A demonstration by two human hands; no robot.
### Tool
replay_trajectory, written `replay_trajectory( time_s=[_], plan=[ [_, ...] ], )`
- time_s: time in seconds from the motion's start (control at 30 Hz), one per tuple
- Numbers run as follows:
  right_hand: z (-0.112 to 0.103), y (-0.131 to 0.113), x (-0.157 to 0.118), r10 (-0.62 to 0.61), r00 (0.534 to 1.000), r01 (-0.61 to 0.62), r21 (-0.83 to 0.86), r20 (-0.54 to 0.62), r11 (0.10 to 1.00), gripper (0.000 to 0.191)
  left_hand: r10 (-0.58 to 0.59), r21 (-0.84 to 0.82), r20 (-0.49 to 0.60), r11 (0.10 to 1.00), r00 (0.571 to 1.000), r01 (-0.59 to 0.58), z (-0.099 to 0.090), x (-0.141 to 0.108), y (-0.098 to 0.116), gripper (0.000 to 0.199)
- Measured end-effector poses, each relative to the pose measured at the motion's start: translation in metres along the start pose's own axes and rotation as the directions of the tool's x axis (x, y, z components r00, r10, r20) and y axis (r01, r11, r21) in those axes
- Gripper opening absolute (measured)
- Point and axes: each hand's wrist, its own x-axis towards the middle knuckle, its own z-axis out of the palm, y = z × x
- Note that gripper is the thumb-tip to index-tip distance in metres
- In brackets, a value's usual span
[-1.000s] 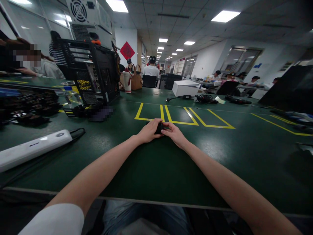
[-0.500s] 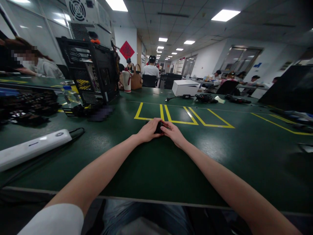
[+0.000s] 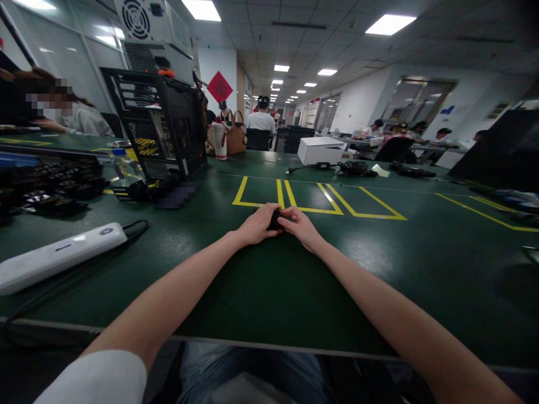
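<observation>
Between my two hands is a small black object [image 3: 274, 220], mostly covered by fingers, so its kind cannot be made out. My left hand [image 3: 260, 223] wraps over it from the left, fingers closed. From the right, my right hand [image 3: 298, 225] grips its other side with thumb and fingertips. Both hands are low over the green tabletop [image 3: 269, 292], just in front of the yellow tape outlines [image 3: 314, 211].
A long white device with a cable [image 3: 63, 255] lies at left. Beyond it stand a bottle [image 3: 125, 168], a black computer case [image 3: 168, 126] and a paper cup [image 3: 220, 141]. A white box [image 3: 320, 151] and black cables [image 3: 357, 169] lie at the back.
My hands hold the black object in nearly the same place. The right fingers have shifted slightly on it, and the whole view has moved a little to the right.
</observation>
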Motion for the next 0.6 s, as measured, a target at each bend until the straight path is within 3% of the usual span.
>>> replay_trajectory(
  time_s=[0.17,0.37,0.6],
  plan=[
    [0.0004,-0.0005,-0.0006,0.022,1.0,-0.021,-0.02,0.017,1.0,0.031,-0.008,0.01,0.003,1.0,1.0,0.008,0.0014,0.0009,-0.0018,0.059],
    [-0.0007,-0.0025,-0.0003,-0.05,0.997,0.05,0.009,0.054,0.999,0.027,-0.023,-0.001,0.007,1.0,1.0,0.023,0.0014,0.0006,-0.0017,0.059],
    [-0.0013,0.0006,0.0011,-0.039,0.999,0.039,-0.011,0.006,0.999,0.026,-0.003,0.012,-0.007,1.0,1.0,0.003,0.0003,-0.0002,0.0018,0.057]
  ],
)
